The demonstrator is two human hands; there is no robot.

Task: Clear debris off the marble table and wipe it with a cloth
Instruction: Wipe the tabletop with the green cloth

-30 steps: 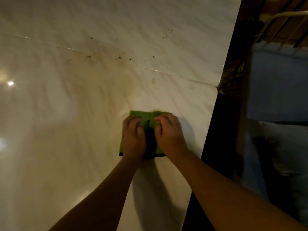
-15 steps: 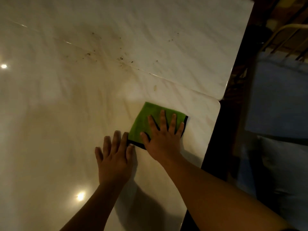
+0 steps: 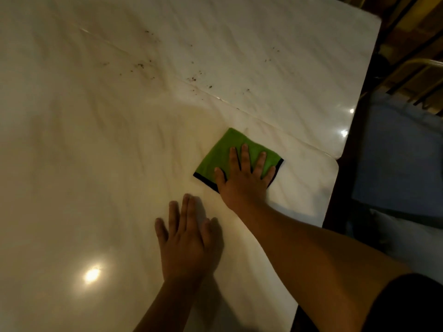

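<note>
My right hand (image 3: 244,182) lies flat on a folded green cloth (image 3: 219,153) with a dark edge, fingers (image 3: 245,156) straight and spread, pressing it down rather than gripping it. The cloth sits on the marble table (image 3: 96,144), near its right edge and just on my side of a thin seam (image 3: 275,128) that runs slantwise across the top.

My left hand (image 3: 185,243) rests palm down on the bare marble, nearer to me and to the left of the cloth, not touching it. Its fingers are straight and close together, holding nothing.

Dark crumbs (image 3: 193,79) are scattered along and beyond the seam, well apart from the cloth. A bright lamp reflection (image 3: 92,275) shines on the marble to the left of my left forearm.

Past the table's right edge stands a chair with a blue cushion (image 3: 402,152). A dark sleeve (image 3: 412,305) covers my upper right arm.
</note>
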